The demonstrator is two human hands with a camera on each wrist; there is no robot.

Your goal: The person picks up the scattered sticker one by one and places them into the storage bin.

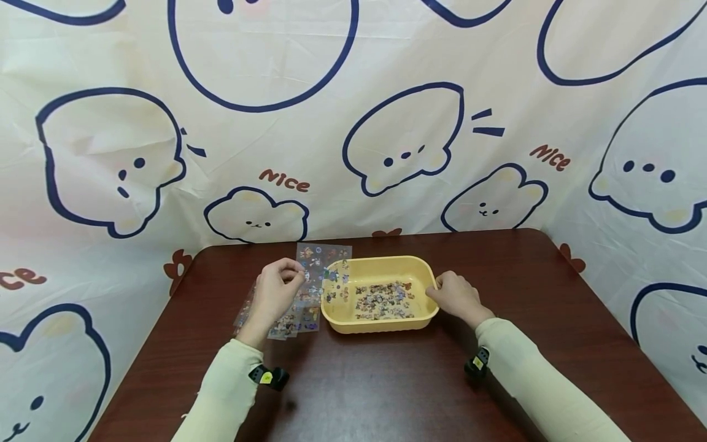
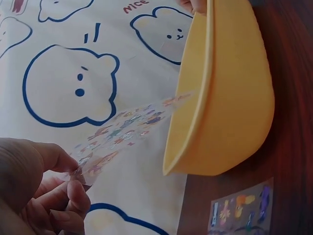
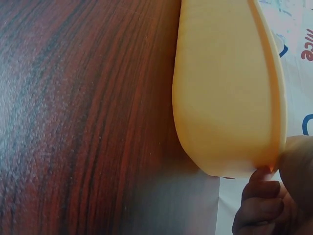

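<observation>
My left hand (image 1: 276, 287) pinches the edge of a clear sticker sheet (image 1: 312, 264) between thumb and fingers. Small colourful stickers cover the sheet, and its far end reaches over the left rim of a yellow basin (image 1: 381, 326). Inside the basin, many small cut-out stickers (image 1: 386, 301) lie spread on the bottom. My right hand (image 1: 457, 296) grips the basin's right rim, thumb on the inside and fingers underneath the edge, as the right wrist view shows. In the left wrist view the sheet (image 2: 122, 129) slants from the fingertips toward the basin (image 2: 234, 88).
More clear sticker sheets (image 1: 287, 324) lie overlapping on the dark wooden table (image 1: 375, 380), left of the basin and partly under my left hand. A cartoon-print cloth (image 1: 309, 141) hangs behind the table and along both sides.
</observation>
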